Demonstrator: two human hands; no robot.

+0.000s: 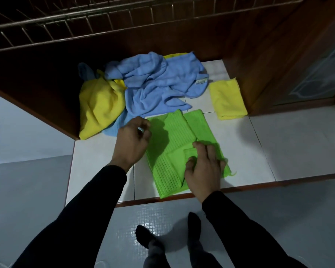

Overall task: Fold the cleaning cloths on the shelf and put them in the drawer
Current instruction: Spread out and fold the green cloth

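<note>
A green ribbed cloth (pixel 174 144) lies partly folded on the white tiled shelf (pixel 259 144) near its front edge. My right hand (pixel 203 169) lies on the cloth's near right part, thumb and fingers pinching a folded-over flap. My left hand (pixel 132 141) hovers at the cloth's far left corner, fingers loosely curled, holding nothing that I can see. Behind lie a crumpled blue cloth (pixel 155 84) and a bunched yellow cloth (pixel 99 107). A folded yellow cloth (pixel 227 98) lies flat at the right.
Dark wooden cabinet walls (pixel 246 45) enclose the shelf at the back and both sides. A wire rack (pixel 85 22) hangs overhead. The shelf's wooden front lip (pixel 240 187) runs below my hands. My feet in dark socks (pixel 149 238) stand on the grey floor.
</note>
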